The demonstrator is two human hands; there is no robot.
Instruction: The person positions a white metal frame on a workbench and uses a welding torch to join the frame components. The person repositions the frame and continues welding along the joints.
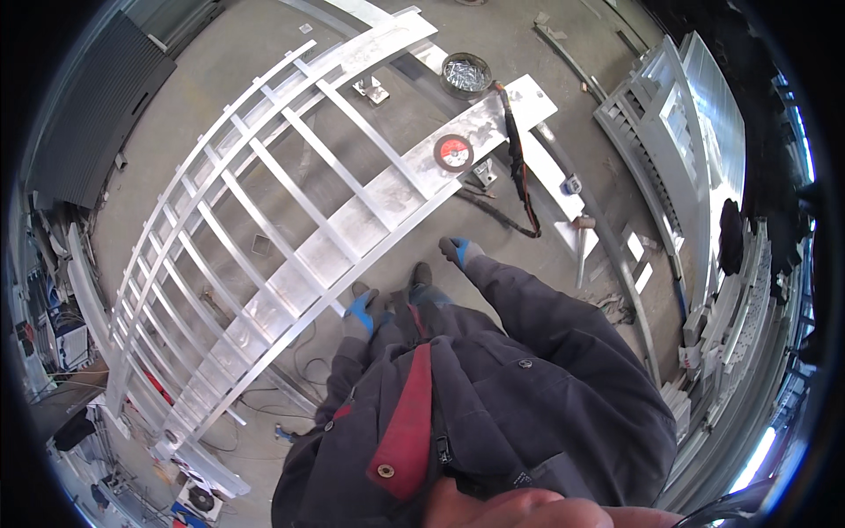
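Note:
My right hand [456, 252], in a grey and blue glove, hangs in front of me with its fingers curled in; nothing shows in it. Lower to the left, my left hand [360, 310] wears the same kind of glove; its fingers are hard to make out. Both hands are apart from a long curved silver metal frame with several crossbars [231, 180]. On the frame's broad flat plate [370, 204] lies a red and white round disc [454, 153]. A black cable with orange parts [518, 163] hangs over the plate's right end.
A round tin of screws or nails [466, 76] stands beyond the plate. A hammer [582, 236] rests at the right. White slatted panels [673, 132] lean at the far right, above stacked metal profiles [735, 326]. Dark corrugated sheets [106, 106] stand far left. Cables [308, 365] cross the floor.

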